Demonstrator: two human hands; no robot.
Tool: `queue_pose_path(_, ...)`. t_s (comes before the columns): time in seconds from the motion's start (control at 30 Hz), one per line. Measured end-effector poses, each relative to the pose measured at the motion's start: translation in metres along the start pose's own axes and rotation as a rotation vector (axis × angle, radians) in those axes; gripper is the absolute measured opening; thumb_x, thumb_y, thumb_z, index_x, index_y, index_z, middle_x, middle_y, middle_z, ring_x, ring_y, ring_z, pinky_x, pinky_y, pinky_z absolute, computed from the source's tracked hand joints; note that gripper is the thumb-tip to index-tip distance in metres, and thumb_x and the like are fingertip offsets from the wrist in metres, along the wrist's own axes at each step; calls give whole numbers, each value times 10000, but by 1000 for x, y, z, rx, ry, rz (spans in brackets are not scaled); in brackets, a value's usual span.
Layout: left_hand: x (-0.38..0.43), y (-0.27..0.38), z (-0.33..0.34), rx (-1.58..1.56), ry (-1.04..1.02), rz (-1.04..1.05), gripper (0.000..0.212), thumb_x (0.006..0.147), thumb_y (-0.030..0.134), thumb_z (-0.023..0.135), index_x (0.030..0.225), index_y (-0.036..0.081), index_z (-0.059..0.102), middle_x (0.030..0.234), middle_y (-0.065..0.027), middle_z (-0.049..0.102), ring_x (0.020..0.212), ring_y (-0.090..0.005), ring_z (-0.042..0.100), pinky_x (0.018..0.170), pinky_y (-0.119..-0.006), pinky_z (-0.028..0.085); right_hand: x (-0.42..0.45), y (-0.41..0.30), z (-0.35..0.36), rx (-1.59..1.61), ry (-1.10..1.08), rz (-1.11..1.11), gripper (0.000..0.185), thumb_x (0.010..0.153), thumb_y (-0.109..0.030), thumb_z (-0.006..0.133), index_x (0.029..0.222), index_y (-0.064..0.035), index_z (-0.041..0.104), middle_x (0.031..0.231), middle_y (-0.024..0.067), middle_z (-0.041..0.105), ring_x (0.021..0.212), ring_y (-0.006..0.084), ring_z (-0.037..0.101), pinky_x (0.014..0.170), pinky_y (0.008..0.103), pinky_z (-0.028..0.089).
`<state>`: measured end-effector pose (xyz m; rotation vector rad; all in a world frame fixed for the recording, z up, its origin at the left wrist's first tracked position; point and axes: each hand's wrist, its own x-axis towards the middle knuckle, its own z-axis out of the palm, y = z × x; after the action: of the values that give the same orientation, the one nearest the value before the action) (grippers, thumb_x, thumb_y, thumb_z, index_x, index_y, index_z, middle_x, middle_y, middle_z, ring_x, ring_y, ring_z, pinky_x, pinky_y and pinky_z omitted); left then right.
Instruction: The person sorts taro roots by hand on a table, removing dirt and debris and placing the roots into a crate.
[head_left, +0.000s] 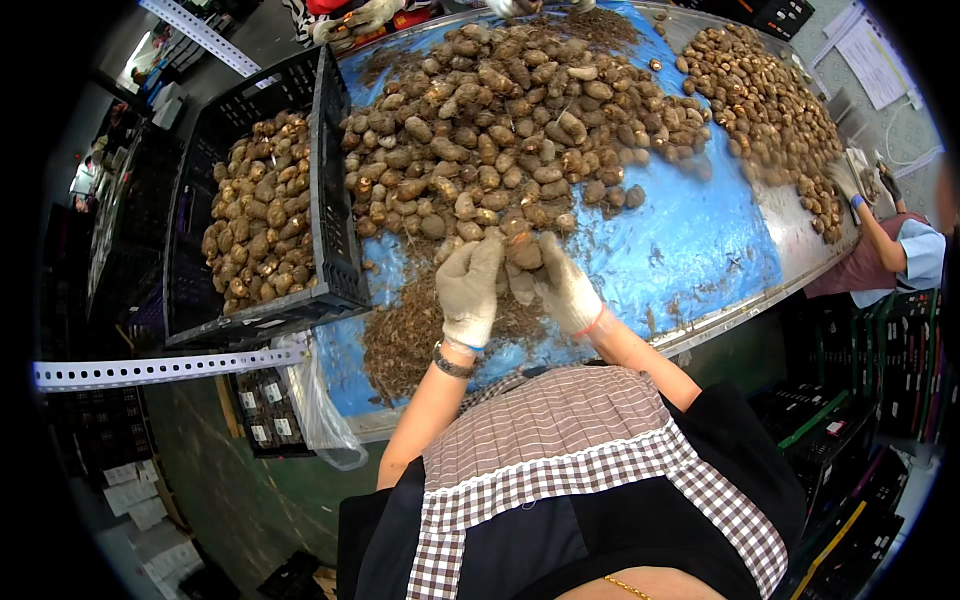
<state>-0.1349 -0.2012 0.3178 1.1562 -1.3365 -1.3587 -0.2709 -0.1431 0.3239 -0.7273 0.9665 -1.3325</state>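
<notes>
My left hand (469, 283), in a knitted work glove, is on the near side of a large heap of small brown taro corms (487, 112). Opposite it, my gloved right hand (568, 281) faces inward. Between the fingers of both hands is one taro corm (524, 253) with an orange-brown patch at its top. Under and around my wrists lies a pile of loose root fibres (405, 326) on blue plastic sheeting (675, 240). The gloves hide part of the held corm's lower side.
A black plastic crate (341, 187) holding more corms stands at the left table edge, above a perforated metal bar (172, 371). A second corm heap (757, 97) lies on the right. A co-worker's gloved hand (847, 180) is beside it; other gloved hands (367, 16) work at the far edge.
</notes>
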Motion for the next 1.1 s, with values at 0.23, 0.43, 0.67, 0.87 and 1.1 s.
queue_pose_path(0.23,-7,45,0,133,-193,340,372,869,25,691,1225,-41,603,1081,-117,644,935,-183,644,866,-293,521,-1,-12,-10,-151,14,67,561,1034,-540,380,1147,-45,618,905,15,614,722,94,514,652,261,423)
queue_pose_path(0.43,-12,40,12,95,-17,647,128,825,82,754,898,-23,744,1102,-100,651,894,-206,646,770,-319,536,4,3,-5,-304,-1,-316,475,1046,-460,412,1167,-43,603,999,25,608,820,89,525,723,248,441)
queue_pose_path(0.67,-8,19,-6,174,-24,439,219,852,98,716,1035,-21,699,1054,-102,667,1014,-182,617,867,-315,513,6,-14,-11,-548,87,-547,413,1051,-319,448,1291,-1,558,1049,47,616,963,117,564,850,270,483)
queue_pose_path(0.87,-2,23,8,-57,30,398,311,841,4,713,1137,-48,635,1088,-109,668,929,-187,657,850,-305,525,4,-24,-2,-176,-25,-105,408,1047,-297,464,1279,27,553,1005,51,632,841,94,576,768,257,487)
queue_pose_path(1.1,-8,40,3,90,19,238,184,837,17,685,1017,-19,679,964,-106,692,863,-189,650,794,-320,523,-2,-41,3,-160,26,-61,444,1016,-320,532,1298,22,543,1036,57,640,808,96,575,731,258,484)
